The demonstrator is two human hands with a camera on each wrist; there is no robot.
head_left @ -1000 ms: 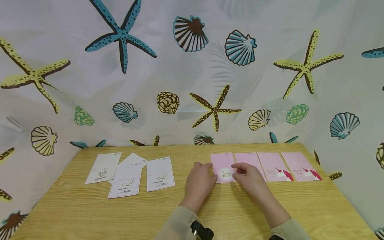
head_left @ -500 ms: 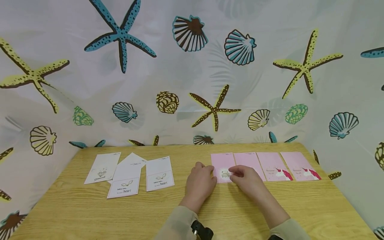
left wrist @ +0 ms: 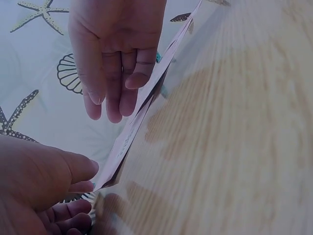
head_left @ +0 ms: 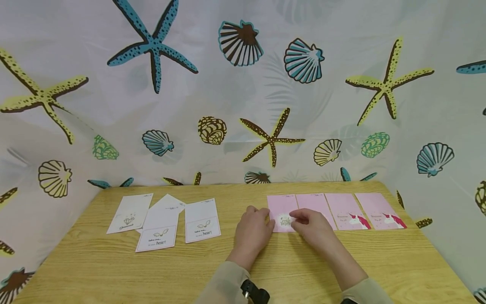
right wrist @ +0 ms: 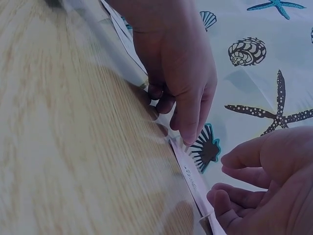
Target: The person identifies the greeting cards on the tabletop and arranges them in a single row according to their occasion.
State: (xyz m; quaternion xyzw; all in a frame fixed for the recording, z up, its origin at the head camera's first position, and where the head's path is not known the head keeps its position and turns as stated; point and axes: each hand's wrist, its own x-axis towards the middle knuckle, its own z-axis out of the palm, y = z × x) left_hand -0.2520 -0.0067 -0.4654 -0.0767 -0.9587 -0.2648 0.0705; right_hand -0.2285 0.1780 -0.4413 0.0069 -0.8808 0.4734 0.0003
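A pink card [head_left: 282, 206] with gold lettering lies on the wooden table [head_left: 114, 270], leftmost in a row of pink cards. My left hand [head_left: 252, 230] rests beside it, thumb at its left edge. My right hand [head_left: 315, 228] touches its near right corner with its fingertips. In the left wrist view the pink card [left wrist: 142, 110] runs edge-on, its near edge a little off the wood, with the left hand [left wrist: 44, 186] at its corner and the right hand [left wrist: 115, 54] fingers straight against it. The right wrist view shows the card [right wrist: 191, 178] between the left hand [right wrist: 178, 73] and right hand [right wrist: 264, 181].
Three more pink cards [head_left: 345, 211] lie side by side to the right, two with unicorn prints. Three white cards [head_left: 161, 230] sit at the left. A sea-shell patterned cloth [head_left: 243, 105] hangs behind and around the table. A black device [head_left: 255, 292] is on my left wrist.
My right hand has drawn slightly back and left onto the near corner of the pink card. The left hand and the cards have barely moved.
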